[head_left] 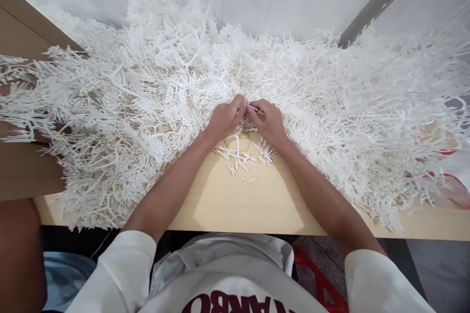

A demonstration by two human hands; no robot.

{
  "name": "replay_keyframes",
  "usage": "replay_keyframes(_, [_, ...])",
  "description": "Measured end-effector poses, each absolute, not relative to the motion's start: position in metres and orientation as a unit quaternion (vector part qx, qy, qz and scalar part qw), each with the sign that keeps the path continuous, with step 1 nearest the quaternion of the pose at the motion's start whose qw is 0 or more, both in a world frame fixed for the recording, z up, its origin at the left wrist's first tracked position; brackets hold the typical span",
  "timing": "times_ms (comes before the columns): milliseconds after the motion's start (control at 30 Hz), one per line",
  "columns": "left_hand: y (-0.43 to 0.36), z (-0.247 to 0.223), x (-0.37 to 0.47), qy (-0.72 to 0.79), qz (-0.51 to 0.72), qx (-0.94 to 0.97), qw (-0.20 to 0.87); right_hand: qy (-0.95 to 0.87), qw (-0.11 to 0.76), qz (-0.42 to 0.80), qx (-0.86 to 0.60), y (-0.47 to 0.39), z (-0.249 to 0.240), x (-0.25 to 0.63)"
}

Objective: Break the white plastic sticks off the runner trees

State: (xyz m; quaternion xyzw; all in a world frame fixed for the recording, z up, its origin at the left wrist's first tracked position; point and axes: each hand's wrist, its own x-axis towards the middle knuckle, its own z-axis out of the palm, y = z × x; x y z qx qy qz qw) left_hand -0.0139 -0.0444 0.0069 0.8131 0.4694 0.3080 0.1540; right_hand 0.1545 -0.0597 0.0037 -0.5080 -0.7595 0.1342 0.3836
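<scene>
Clock centred on our hands: left hand [224, 120] and right hand [270, 121] both pinching a thin white sprig [253, 107] at centre, fingertips together. Branched piece [238, 154] at 6, small tuft [265, 152] at 5, on bare tabletop [242, 208]. White heap [176, 78] runs 8 through 12 to 4; we can't split it into done vs left. Sprig ends hidden by fingers; heap's right end blurred, cut off.
</scene>
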Motion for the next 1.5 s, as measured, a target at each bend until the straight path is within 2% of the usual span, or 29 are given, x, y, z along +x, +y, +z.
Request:
replay_keyframes(333, [-0.047,0.009,-0.011,0.480,0.283,0.819,0.136,-0.759,0.396,0.090,-0.509,-0.060,0.004,0.154])
replay_keyframes(533, [-0.043,0.001,-0.011,0.464,0.256,0.842,0.100,-0.736,0.415,0.122,-0.521,-0.064,0.009,0.153])
replay_keyframes(767, [-0.038,0.002,-0.017,0.510,0.371,0.762,0.150,-0.820,0.358,0.117,-0.430,-0.071,0.009,0.154])
replay_keyframes(967, [-0.046,0.008,-0.012,0.483,0.315,0.802,0.155,-0.724,0.457,0.106,-0.506,-0.066,0.009,0.154])
replay_keyframes(1133, [-0.044,0.006,-0.014,0.471,0.311,0.815,0.132,-0.770,0.403,0.129,-0.478,-0.062,0.005,0.154])
replay_keyframes(1500, [-0.042,0.000,-0.008,0.496,0.273,0.822,0.065,-0.773,0.354,0.090,-0.519,-0.060,0.003,0.151])
